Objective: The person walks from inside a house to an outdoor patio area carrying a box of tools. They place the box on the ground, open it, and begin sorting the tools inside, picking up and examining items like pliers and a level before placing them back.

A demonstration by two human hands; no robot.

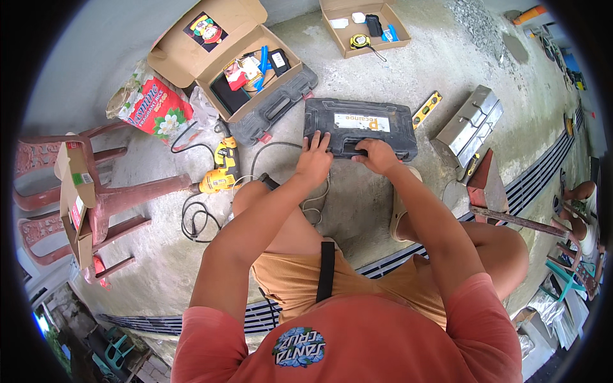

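A black plastic tool case [401, 121] with a pale label lies closed on the concrete in front of me. My left hand [314, 161] rests flat against its near left part, fingers stretched over the lid. On the near side, my right hand [379, 157] has its fingers curled round the case's handle. To the left of the case, a yellow corded power drill [220, 171] lies on the floor by my knee, its black cord [199, 220] looped beside it.
Another dark case [300, 89] lies beyond, under an open cardboard box [255, 105]. A smaller box [383, 48] holds a tape measure. At right are a yellow level [426, 110] and a metal toolbox [469, 124]. Red chairs [137, 195] and a rice sack [153, 105] stand left.
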